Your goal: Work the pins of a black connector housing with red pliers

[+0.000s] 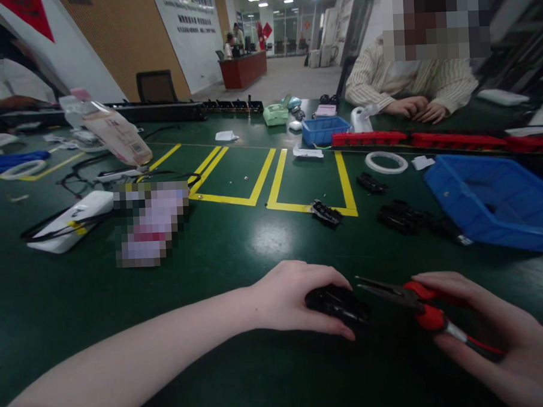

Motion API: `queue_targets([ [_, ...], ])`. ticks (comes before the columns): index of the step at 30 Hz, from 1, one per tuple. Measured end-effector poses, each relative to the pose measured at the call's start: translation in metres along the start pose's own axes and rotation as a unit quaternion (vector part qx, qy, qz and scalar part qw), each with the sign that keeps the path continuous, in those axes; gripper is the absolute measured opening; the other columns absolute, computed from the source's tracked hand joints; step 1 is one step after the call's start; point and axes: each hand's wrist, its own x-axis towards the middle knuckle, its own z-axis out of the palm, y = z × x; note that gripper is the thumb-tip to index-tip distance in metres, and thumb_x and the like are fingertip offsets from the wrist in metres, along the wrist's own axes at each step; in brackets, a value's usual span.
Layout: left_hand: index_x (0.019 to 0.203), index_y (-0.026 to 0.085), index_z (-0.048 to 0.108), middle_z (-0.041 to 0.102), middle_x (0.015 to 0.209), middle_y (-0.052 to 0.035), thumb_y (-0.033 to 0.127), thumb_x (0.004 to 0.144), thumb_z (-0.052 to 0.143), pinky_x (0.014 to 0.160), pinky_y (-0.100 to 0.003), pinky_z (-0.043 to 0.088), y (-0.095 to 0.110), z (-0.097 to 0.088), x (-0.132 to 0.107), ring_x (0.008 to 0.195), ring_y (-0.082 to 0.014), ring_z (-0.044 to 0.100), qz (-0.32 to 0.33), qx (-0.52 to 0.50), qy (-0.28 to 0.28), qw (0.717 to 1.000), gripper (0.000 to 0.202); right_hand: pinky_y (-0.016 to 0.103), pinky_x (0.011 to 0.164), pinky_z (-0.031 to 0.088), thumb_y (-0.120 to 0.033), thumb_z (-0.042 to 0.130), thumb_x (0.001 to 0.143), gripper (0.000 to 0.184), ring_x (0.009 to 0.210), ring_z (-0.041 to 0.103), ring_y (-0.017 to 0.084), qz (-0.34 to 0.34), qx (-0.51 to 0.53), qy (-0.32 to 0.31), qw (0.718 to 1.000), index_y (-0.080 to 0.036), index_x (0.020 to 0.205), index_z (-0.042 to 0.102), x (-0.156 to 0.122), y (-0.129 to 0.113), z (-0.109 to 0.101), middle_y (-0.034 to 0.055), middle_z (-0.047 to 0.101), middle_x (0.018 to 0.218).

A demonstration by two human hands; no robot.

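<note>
My left hand (298,298) is closed around a small glossy black plastic part (339,304), thumb along its near side and fingers over its far side. The part is low over the green table, and I cannot tell whether it touches the top. In my right hand (493,332) is a pair of needle-nose pliers (420,305) with red grips. Their jaws are slightly apart and point left, close to the black part but seemingly not touching it. Beyond my hands lie another black part (326,213) and a clump of dark parts (400,214).
A blue bin (500,202) stands at right, a smaller blue basket (325,130) farther back. A white ring (385,162) lies near red strips (453,141). At left are a bottle (115,132), a blurred phone-like object (155,226) and a cabled white box (77,221). A person sits across.
</note>
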Motion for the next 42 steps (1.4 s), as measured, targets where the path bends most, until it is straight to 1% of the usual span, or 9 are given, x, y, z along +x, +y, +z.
queue_targets([
  [4,0.112,0.015,0.057,0.063,0.096,-0.0025,0.032,0.074,0.074,0.068,-0.019,0.044,0.000,0.000,-0.001,0.080,-0.0119,0.059,0.015,-0.002,0.013,1.000,0.045,0.031,0.075,0.056,-0.053,0.049,0.082,0.041,0.091,0.064,0.021,-0.024,-0.057,-0.008,0.998,-0.029,0.114,0.052,0.007,0.010,-0.007,0.0038,0.062,0.106],
  [8,0.119,0.016,0.053,0.062,0.098,-0.0030,0.033,0.079,0.070,0.066,-0.021,0.045,0.001,0.000,-0.002,0.078,-0.0124,0.059,-0.011,0.005,0.003,1.000,0.047,0.034,0.070,0.056,-0.058,0.050,0.079,0.044,0.088,0.065,0.023,0.021,-0.044,0.022,0.999,-0.028,0.112,0.056,0.011,0.016,-0.007,0.0038,0.065,0.103],
  [13,0.122,0.019,0.050,0.063,0.105,-0.0021,0.031,0.083,0.065,0.077,-0.025,0.045,0.003,-0.001,0.001,0.088,-0.0148,0.060,-0.056,0.034,0.000,0.998,0.044,0.036,0.066,0.054,-0.060,0.051,0.078,0.046,0.082,0.065,0.023,0.064,-0.036,0.022,0.997,-0.030,0.112,0.057,0.011,0.018,-0.007,0.0029,0.066,0.101],
  [15,0.119,0.018,0.053,0.063,0.103,-0.0019,0.035,0.082,0.066,0.081,-0.028,0.043,0.003,-0.001,0.002,0.091,-0.0161,0.058,-0.075,0.082,0.000,0.994,0.042,0.038,0.074,0.052,-0.059,0.051,0.079,0.045,0.087,0.063,0.023,0.049,-0.054,0.017,0.997,-0.029,0.112,0.056,0.012,0.020,-0.007,0.0039,0.065,0.102],
  [18,0.114,0.019,0.057,0.061,0.101,-0.0023,0.042,0.081,0.066,0.083,-0.032,0.041,0.003,-0.001,0.004,0.093,-0.0180,0.056,-0.102,0.155,-0.001,0.983,0.041,0.045,0.084,0.045,-0.051,0.054,0.080,0.042,0.094,0.059,0.026,-0.047,-0.141,0.020,0.989,-0.025,0.113,0.056,0.015,0.026,-0.006,0.0078,0.062,0.106],
  [22,0.113,0.019,0.057,0.057,0.102,-0.0032,0.044,0.081,0.065,0.080,-0.033,0.040,0.001,0.001,0.003,0.094,-0.0188,0.053,-0.101,0.212,0.002,0.972,0.041,0.046,0.080,0.040,-0.043,0.056,0.080,0.042,0.092,0.057,0.027,-0.150,-0.212,-0.002,0.966,-0.023,0.116,0.054,0.018,0.035,-0.005,0.0094,0.063,0.104],
  [29,0.117,0.019,0.054,0.056,0.104,-0.0041,0.046,0.078,0.067,0.077,-0.033,0.040,-0.001,0.003,0.002,0.093,-0.0200,0.052,-0.084,0.250,0.003,0.965,0.050,0.044,0.084,0.045,-0.048,0.052,0.082,0.048,0.105,0.055,0.027,-0.116,-0.162,-0.087,0.976,-0.027,0.125,0.047,0.020,0.037,-0.006,0.0070,0.059,0.115],
  [39,0.123,0.019,0.046,0.055,0.109,-0.0046,0.038,0.083,0.063,0.080,-0.034,0.043,-0.001,0.002,0.003,0.096,-0.0193,0.053,-0.084,0.234,-0.006,0.969,0.047,0.052,0.094,0.041,-0.058,0.051,0.076,0.075,0.111,0.053,0.033,-0.118,-0.208,-0.117,0.964,-0.026,0.140,0.031,0.023,0.042,-0.013,0.0107,0.054,0.126],
  [42,0.123,0.018,0.046,0.055,0.112,-0.0049,0.033,0.083,0.062,0.081,-0.034,0.043,0.000,0.001,0.003,0.098,-0.0193,0.053,-0.083,0.218,-0.002,0.972,0.046,0.051,0.089,0.044,-0.059,0.051,0.075,0.070,0.106,0.056,0.032,-0.118,-0.221,-0.112,0.962,-0.028,0.136,0.037,0.023,0.046,-0.017,0.0095,0.058,0.119],
])
